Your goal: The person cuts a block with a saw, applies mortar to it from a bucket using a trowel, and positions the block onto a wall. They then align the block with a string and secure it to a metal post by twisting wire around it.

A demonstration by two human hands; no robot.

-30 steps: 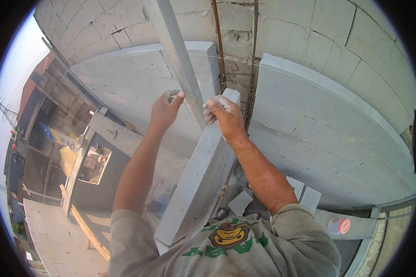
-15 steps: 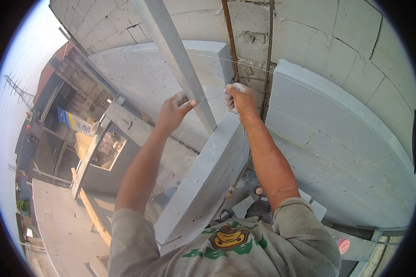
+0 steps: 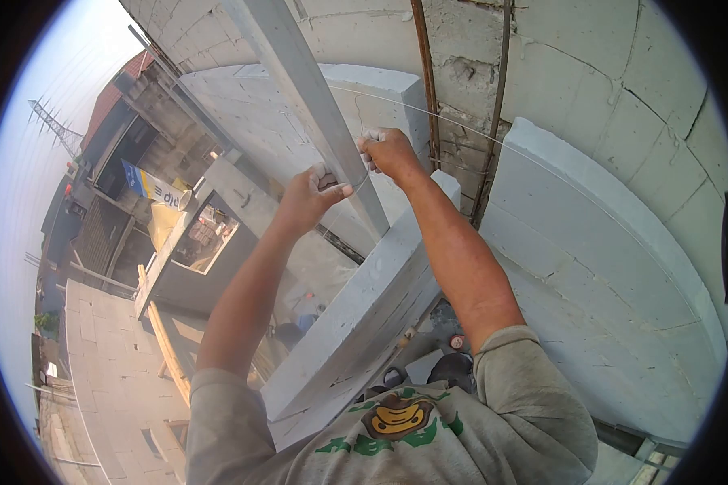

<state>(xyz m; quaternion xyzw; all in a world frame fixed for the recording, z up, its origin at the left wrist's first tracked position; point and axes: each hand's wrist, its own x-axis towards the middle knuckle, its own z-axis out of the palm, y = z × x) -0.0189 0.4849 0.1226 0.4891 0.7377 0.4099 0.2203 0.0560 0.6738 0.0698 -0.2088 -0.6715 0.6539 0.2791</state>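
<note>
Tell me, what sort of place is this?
Most likely a building site, partly outdoors: there are bare block walls, brownish rods rising in a gap between two of them, and a long grey bar by the person's hands.

Left arm [image 3: 247, 295] and right arm [image 3: 465, 255] both reach forward, bare from the upper arm down; the right hand [image 3: 391, 153] sits slightly higher, its wrist turned inward, its whitened fingers curled into a pinch. The left hand [image 3: 307, 199] is near it but apart; its fingers are curled, its thumb [image 3: 336, 193] pointing toward the right hand.
</note>
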